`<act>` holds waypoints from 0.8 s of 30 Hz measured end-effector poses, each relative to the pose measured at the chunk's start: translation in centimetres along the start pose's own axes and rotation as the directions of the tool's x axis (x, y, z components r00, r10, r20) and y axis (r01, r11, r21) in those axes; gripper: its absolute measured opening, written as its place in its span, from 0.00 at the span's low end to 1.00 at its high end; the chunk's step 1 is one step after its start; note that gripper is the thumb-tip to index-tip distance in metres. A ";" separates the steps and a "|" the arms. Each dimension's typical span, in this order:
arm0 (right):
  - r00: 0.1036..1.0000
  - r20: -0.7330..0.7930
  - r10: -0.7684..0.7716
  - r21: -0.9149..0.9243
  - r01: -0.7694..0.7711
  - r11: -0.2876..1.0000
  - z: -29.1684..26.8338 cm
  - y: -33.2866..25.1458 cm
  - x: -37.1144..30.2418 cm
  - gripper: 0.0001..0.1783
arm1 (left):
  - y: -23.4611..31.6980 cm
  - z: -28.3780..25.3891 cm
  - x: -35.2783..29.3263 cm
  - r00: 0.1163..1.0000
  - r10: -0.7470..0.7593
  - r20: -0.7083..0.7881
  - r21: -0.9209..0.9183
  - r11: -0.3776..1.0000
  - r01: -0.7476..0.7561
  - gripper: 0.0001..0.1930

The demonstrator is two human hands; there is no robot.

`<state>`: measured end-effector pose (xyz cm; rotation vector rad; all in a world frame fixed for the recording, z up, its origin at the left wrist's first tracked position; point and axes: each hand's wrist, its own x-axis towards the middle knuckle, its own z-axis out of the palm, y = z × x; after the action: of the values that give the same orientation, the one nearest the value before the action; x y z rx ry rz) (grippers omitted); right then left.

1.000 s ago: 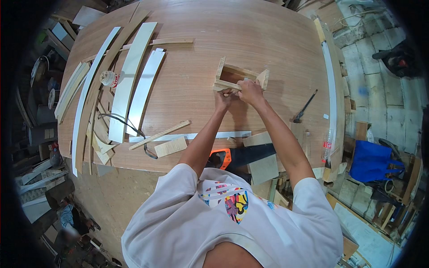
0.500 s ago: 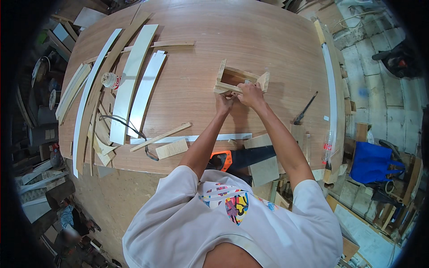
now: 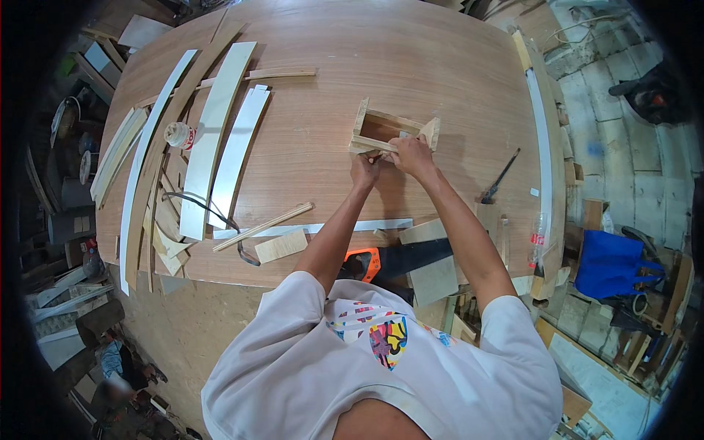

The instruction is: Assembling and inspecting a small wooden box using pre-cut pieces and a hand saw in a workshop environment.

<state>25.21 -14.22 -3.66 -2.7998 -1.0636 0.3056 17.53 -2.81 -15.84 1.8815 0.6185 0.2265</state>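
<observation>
A small open wooden box (image 3: 392, 121) of light boards stands at the middle of the table, with raised pieces at its left and right ends. Against its near side, below the front board's left part, my left hand (image 3: 364, 170) is closed, its fingertips partly hidden by the board. My right hand (image 3: 412, 155) grips the front board farther right, its fingers over the top edge. A small pale patch shows inside the box beside those fingers. Both forearms reach up from the near table edge.
White boards (image 3: 220, 139), wood strips and a white jar (image 3: 179, 135) lie at left. Near me are an orange-handled handsaw (image 3: 363, 264), a wood block (image 3: 282, 247) and offcuts. At right are a dark slim tool (image 3: 501, 176) and a plastic bottle (image 3: 539, 240).
My left hand has shifted very slightly at the near side of the box. My right hand keeps its hold, and the box stays in nearly the same place.
</observation>
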 end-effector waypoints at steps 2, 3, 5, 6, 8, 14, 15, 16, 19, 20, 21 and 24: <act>0.999 0.031 -0.011 -0.014 0.012 1.000 -0.1 -0.2 0.2 0.12 | -0.5 -0.1 0.1 1.000 0.021 -0.013 0.014 1.000 -0.021 0.13; 0.998 0.062 -0.020 -0.029 0.022 0.999 -0.2 -0.4 0.4 0.15 | -0.8 -0.2 0.1 1.000 0.021 -0.016 0.018 1.000 -0.020 0.12; 0.997 0.076 -0.004 -0.044 0.008 0.999 0.0 0.0 0.3 0.15 | -0.1 -0.1 -0.1 1.000 0.022 -0.005 0.015 1.000 -0.022 0.11; 0.996 0.087 0.005 -0.058 0.000 0.998 0.0 0.2 0.3 0.14 | 0.3 0.0 -0.3 1.000 0.008 0.000 0.028 1.000 -0.008 0.11; 0.996 0.085 0.002 -0.057 0.003 0.998 0.1 0.2 0.3 0.14 | 0.6 -0.2 -0.4 1.000 -0.007 0.001 0.043 0.999 0.007 0.11; 0.998 0.065 -0.022 -0.048 0.025 0.999 -0.2 0.0 0.3 0.11 | 1.1 -0.5 -0.6 0.999 -0.033 0.000 0.067 0.997 0.033 0.11; 0.999 0.043 -0.030 -0.046 0.032 0.998 -0.2 0.0 0.3 0.09 | 1.1 -0.6 -0.7 0.999 -0.040 -0.003 0.068 0.997 0.040 0.11; 0.999 0.043 -0.031 -0.044 0.033 0.998 -0.3 -0.3 0.2 0.09 | 1.1 -0.7 -0.7 0.999 -0.050 -0.008 0.071 0.996 0.050 0.11; 0.999 0.027 -0.032 -0.026 0.033 0.999 -0.6 -0.6 0.1 0.09 | 1.1 -0.9 -0.9 0.998 -0.070 -0.002 0.060 0.996 0.070 0.11; 0.999 0.019 -0.039 -0.033 0.039 0.999 -0.4 -0.5 0.1 0.09 | 1.2 -0.9 -0.8 0.998 -0.068 0.000 0.060 0.996 0.068 0.11; 0.999 0.011 -0.045 -0.039 0.046 0.998 -0.3 -0.4 0.2 0.09 | 1.3 -0.9 -0.8 0.997 -0.072 0.002 0.059 0.996 0.072 0.11; 0.998 0.044 -0.047 -0.022 0.048 0.999 -0.3 -0.3 0.5 0.09 | 1.5 -1.1 -0.8 0.996 -0.087 0.011 0.063 0.994 0.086 0.11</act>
<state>25.46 -13.67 -3.36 -2.7955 -1.1479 0.3528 16.80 -2.71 -13.96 1.9104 0.7031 0.1395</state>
